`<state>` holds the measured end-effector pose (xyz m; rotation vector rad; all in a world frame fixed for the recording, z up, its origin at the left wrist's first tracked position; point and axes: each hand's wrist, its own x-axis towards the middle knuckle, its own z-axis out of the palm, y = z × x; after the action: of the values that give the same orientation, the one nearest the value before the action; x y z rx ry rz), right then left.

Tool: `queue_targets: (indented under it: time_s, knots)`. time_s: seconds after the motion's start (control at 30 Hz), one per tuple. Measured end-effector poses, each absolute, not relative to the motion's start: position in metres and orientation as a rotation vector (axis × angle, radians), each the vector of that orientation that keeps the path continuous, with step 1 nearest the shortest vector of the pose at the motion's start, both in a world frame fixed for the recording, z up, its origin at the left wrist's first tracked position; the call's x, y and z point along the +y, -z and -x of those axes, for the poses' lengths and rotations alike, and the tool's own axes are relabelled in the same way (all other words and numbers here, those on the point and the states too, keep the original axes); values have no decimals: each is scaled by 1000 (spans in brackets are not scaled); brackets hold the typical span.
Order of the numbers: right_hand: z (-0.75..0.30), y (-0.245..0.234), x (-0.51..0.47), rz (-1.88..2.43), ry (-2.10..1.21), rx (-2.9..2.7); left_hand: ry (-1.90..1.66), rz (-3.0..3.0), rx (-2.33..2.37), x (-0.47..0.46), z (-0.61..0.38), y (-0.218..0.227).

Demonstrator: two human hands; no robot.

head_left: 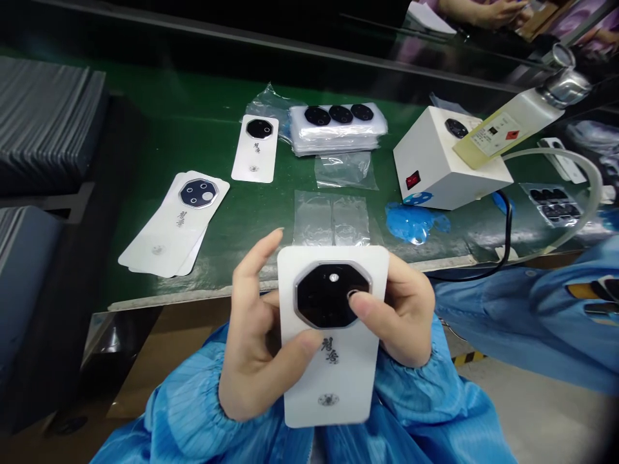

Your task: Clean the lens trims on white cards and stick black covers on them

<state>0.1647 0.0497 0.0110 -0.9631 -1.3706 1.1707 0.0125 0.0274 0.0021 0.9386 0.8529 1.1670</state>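
Observation:
Near the bench's front edge, both hands hold a white phone back cover (309,380) with a black octagonal camera lens plate (319,303) at its top. My left hand (261,341) grips its left side, thumb lying on the face just under the lens plate and index finger raised off the cover. At the right side, my right hand (406,316) presses its thumb on the lens plate's right part, the other fingers behind the cover. Beyond lie another white back cover (255,161) and, to the left, a small stack of back covers (167,225).
Plastic trays of black lens plates (338,132) sit at the back. On the right stand a white box with a red switch (445,167) and a bottle of yellowish liquid (512,125); blue film pieces (416,222) lie near. Grey racks (43,122) fill the left. A co-worker's blue sleeve (527,309) is at right.

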Motion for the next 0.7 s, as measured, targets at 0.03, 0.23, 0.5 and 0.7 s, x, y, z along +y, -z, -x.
queue_targets:
  time_s: [0.03, 0.23, 0.5, 0.7]
  knots:
    - [-165, -9, 49, 942, -1189, -1321, -1162, -968, 835, 29, -11, 0]
    - [-166, -9, 45, 894, -1223, -1270, -1080, -1267, 791, 34, -5, 6]
    - [-164, -15, 45, 899, -1233, -1283, -1101, -1102, 805, 30, -9, 1]
    - [-163, -19, 48, 898, -1250, -1310, -1139, -1091, 823, 30, -10, 1]
